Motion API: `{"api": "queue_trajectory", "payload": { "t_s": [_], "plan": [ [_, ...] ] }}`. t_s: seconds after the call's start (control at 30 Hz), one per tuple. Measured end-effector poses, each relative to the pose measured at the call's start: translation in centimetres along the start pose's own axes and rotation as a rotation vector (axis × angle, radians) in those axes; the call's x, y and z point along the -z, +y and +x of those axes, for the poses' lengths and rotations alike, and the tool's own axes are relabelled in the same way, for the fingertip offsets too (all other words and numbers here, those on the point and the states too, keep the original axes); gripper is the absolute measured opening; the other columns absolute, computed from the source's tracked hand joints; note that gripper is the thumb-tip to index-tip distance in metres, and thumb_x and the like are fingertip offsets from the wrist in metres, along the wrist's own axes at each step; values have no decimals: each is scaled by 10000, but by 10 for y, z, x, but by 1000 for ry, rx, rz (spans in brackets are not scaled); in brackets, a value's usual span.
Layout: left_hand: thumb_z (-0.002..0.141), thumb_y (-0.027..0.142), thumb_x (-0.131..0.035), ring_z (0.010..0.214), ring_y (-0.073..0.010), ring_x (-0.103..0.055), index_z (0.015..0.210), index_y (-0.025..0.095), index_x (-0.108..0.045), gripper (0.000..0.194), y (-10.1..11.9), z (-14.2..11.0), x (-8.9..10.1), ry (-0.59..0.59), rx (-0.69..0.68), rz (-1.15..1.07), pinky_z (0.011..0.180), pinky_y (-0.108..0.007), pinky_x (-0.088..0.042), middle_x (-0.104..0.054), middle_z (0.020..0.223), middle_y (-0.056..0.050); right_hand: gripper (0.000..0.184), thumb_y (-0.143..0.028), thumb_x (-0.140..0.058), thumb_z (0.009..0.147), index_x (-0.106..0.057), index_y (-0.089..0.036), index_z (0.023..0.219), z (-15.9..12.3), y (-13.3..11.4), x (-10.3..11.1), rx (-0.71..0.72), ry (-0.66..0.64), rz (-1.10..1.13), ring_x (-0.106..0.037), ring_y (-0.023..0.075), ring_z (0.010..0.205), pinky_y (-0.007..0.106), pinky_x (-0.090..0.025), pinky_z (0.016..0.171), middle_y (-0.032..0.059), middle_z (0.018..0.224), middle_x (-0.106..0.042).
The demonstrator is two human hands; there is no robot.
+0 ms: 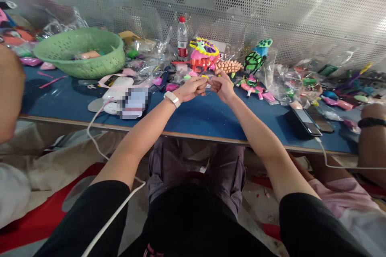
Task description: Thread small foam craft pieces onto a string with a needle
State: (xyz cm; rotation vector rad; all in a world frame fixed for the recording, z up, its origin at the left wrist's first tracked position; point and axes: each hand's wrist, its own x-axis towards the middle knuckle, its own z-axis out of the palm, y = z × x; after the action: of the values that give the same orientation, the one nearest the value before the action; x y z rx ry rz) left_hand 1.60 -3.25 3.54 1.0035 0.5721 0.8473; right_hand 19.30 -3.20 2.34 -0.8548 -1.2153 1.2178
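My left hand [194, 89], with a white band on the wrist, is closed in a pinch above the blue table's far half. Facing it, my right hand [223, 88] is also closed, its fingertips almost meeting the left ones. Between them shows a small bit of yellow modelling clay [205, 76], partly hidden by the fingers. Just behind the hands stand clay figures: a brown spiky one [228, 66], a red one with a pink and yellow frilled top [204, 54], and a green and black shell shape [253, 61]. A pink and green figure [251, 85] lies right of my right hand.
A green plastic basket [81, 70] stands at the left, near a phone [134, 103] and a white cable. A red-capped bottle [182, 37] is at the back. Bagged clay lines the metal mesh wall. A black device [303, 122] lies right. Other people's arms flank both sides.
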Motion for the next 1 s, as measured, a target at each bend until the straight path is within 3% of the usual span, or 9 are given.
{"api": "queue_trajectory", "payload": {
  "t_s": [0.13,0.4,0.6,0.77,0.87,1.0],
  "plan": [
    [1176,200,-607,431,-65,-337,841,184,-635,337,0,-1,-7,-23,-18,-77,605,-232,-523,-359,601,110,354,-310,-782,902,-432,-314,951,-1,-8,2,11,-90,59,-259,136,538,251,-350,510,-112,645,-246],
    [1221,203,-476,411,-59,-269,770,185,-575,462,-2,4,-7,62,-114,-129,498,-190,-349,-257,567,113,337,-262,-790,943,-457,-313,958,-1,-6,5,-66,-177,73,-246,138,541,250,-394,516,-119,632,-227],
    [1204,277,-587,396,-55,-271,783,201,-559,429,2,4,-6,126,-142,-125,482,-185,-348,-252,542,126,371,-341,-883,925,-516,-296,946,3,2,3,-16,-142,85,-477,134,619,254,-538,628,-101,654,-469],
    [1180,436,-669,397,-64,-273,769,218,-556,479,10,6,-2,248,-271,-201,470,-203,-359,-224,522,123,519,-465,-1047,798,-614,-281,1017,6,13,6,23,-195,-13,-710,162,840,303,-645,759,-24,893,-748],
    [1179,537,-647,396,-68,-270,776,221,-576,518,10,10,0,290,-308,-224,465,-203,-368,-218,510,123,560,-540,-1077,740,-668,-266,1006,12,25,12,74,-270,-90,-749,168,859,320,-674,815,-6,907,-780],
    [1178,551,-644,407,-75,-287,793,222,-621,506,6,14,1,292,-335,-231,489,-206,-397,-226,513,119,520,-568,-1050,771,-693,-265,995,21,36,21,156,-261,-186,-756,169,821,350,-688,847,-14,853,-763]
  ]
}}
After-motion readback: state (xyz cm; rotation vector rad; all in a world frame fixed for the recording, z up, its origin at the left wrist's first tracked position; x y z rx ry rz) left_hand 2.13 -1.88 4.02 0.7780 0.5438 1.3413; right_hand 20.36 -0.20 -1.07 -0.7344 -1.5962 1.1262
